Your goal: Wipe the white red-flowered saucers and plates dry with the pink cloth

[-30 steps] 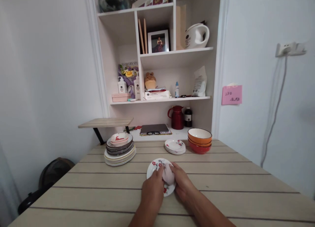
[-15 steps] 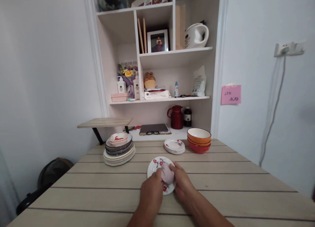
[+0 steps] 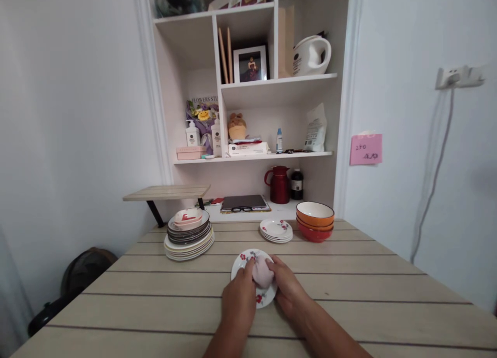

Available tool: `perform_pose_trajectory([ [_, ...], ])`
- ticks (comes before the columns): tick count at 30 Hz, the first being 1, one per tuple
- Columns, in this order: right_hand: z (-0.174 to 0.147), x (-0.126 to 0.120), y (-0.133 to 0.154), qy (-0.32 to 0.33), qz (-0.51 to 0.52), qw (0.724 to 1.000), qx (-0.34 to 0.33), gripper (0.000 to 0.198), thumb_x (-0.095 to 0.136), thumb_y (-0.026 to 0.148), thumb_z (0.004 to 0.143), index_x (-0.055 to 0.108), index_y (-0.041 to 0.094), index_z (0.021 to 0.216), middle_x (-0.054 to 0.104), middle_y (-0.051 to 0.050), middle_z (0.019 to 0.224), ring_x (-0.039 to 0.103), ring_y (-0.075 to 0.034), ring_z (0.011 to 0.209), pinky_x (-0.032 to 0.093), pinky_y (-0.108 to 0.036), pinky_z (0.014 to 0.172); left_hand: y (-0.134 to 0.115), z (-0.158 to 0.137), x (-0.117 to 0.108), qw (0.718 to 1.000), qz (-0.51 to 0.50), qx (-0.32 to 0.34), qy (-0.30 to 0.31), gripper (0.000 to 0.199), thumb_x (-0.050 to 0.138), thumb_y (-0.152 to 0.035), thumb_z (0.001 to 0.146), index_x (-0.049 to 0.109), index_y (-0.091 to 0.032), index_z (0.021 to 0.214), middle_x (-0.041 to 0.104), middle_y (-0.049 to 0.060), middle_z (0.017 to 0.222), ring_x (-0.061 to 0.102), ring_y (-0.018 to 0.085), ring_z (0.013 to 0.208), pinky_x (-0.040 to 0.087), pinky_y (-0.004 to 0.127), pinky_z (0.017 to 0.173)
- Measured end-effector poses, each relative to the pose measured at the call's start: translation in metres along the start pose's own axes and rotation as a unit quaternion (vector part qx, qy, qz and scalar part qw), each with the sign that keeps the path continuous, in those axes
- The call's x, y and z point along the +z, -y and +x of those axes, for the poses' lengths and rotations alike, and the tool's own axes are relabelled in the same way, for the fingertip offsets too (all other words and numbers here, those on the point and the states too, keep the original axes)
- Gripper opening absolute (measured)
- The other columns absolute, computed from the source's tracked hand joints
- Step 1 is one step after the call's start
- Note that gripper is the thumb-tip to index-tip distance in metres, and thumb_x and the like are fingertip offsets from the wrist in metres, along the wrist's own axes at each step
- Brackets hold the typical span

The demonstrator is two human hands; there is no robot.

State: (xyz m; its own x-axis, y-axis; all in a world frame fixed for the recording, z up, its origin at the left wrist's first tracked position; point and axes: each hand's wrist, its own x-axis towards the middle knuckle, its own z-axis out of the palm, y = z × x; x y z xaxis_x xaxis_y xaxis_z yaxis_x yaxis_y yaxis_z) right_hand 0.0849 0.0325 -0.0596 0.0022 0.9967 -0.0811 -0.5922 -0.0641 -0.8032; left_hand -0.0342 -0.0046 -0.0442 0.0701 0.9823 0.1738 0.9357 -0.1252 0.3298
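Observation:
A small white plate (image 3: pixel 239 265) with red flowers and grey leaves is held tilted above the near middle of the table. A pale pink cloth (image 3: pixel 263 273) lies bunched against its face, between my hands. My left hand (image 3: pixel 239 293) is closed at the plate's lower left side, its thumb beside the cloth. Around the right rim my right hand (image 3: pixel 285 285) is closed, thumb pressed on the cloth. The fingers beneath the plate are hidden. Beyond it stands a stack of matching flowered plates (image 3: pixel 276 230).
On the left is a tall stack of plates (image 3: pixel 189 244) topped by small dishes (image 3: pixel 188 218). Orange and red bowls (image 3: pixel 315 222) are stacked at the back right. Behind the slatted table (image 3: pixel 155 306) are a dark laptop (image 3: pixel 243 202), glasses and a red jug (image 3: pixel 279 185).
My left fingers and thumb have shifted slightly up along the cloth, and the cloth has moved a little left on the plate. Both hands keep their hold.

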Motion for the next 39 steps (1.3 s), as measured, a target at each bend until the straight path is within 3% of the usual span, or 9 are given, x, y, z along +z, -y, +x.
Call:
perform_pose_trajectory([
  [9,-0.002,0.004,0.004,-0.028,0.012,0.999,-0.007,0.022,0.070,0.024,0.066,0.065,0.018,0.087,0.074,-0.003,0.071,0.066,-0.018,0.060,0.050,-0.028,0.059,0.001,-0.002,-0.003,0.999,0.029,-0.027,-0.006,0.032,0.040,-0.026,0.093,0.048,-0.025,0.124,0.072,0.006,0.105,0.069,0.023,0.094,0.047,0.030,0.074],
  [16,-0.005,0.007,0.011,-0.030,0.012,0.999,0.019,0.018,0.066,0.017,0.066,0.063,0.018,0.084,0.072,-0.002,0.063,0.063,-0.016,0.054,0.047,-0.026,0.054,-0.001,-0.009,-0.006,0.993,-0.022,0.114,0.031,0.043,0.047,-0.023,0.087,0.047,-0.028,0.130,0.066,0.002,0.124,0.063,0.021,0.110,0.045,0.027,0.088],
  [24,-0.003,0.005,0.006,-0.015,0.005,1.000,0.018,0.022,0.065,0.018,0.067,0.066,0.017,0.089,0.076,-0.004,0.076,0.068,-0.020,0.068,0.050,-0.028,0.061,-0.003,-0.001,-0.003,0.999,-0.030,0.015,0.009,0.053,0.040,-0.018,0.090,0.037,-0.031,0.142,0.060,0.003,0.134,0.062,0.020,0.113,0.044,0.027,0.091],
  [31,-0.003,0.006,0.006,-0.039,0.010,0.999,0.003,0.017,0.064,0.020,0.069,0.065,0.017,0.086,0.075,-0.003,0.071,0.067,-0.019,0.064,0.051,-0.029,0.062,-0.007,-0.004,-0.008,0.999,0.032,-0.024,0.010,0.037,0.042,-0.025,0.091,0.048,-0.021,0.128,0.072,0.009,0.107,0.067,0.026,0.100,0.047,0.032,0.078],
  [35,-0.005,0.008,0.010,-0.051,0.020,0.998,-0.001,0.012,0.064,0.018,0.068,0.063,0.019,0.081,0.072,0.000,0.064,0.064,-0.016,0.057,0.050,-0.026,0.057,-0.006,-0.007,-0.008,0.999,0.022,0.032,0.031,0.038,0.046,-0.032,0.090,0.049,-0.021,0.125,0.073,0.009,0.106,0.068,0.026,0.097,0.046,0.031,0.076],
  [39,-0.007,0.009,0.013,-0.053,0.022,0.998,0.015,0.010,0.066,0.019,0.068,0.061,0.020,0.077,0.069,0.001,0.059,0.062,-0.015,0.052,0.048,-0.025,0.052,-0.006,-0.011,-0.011,0.993,-0.016,0.107,0.052,0.041,0.048,-0.035,0.089,0.048,-0.023,0.128,0.069,0.007,0.117,0.066,0.025,0.103,0.045,0.030,0.080],
])
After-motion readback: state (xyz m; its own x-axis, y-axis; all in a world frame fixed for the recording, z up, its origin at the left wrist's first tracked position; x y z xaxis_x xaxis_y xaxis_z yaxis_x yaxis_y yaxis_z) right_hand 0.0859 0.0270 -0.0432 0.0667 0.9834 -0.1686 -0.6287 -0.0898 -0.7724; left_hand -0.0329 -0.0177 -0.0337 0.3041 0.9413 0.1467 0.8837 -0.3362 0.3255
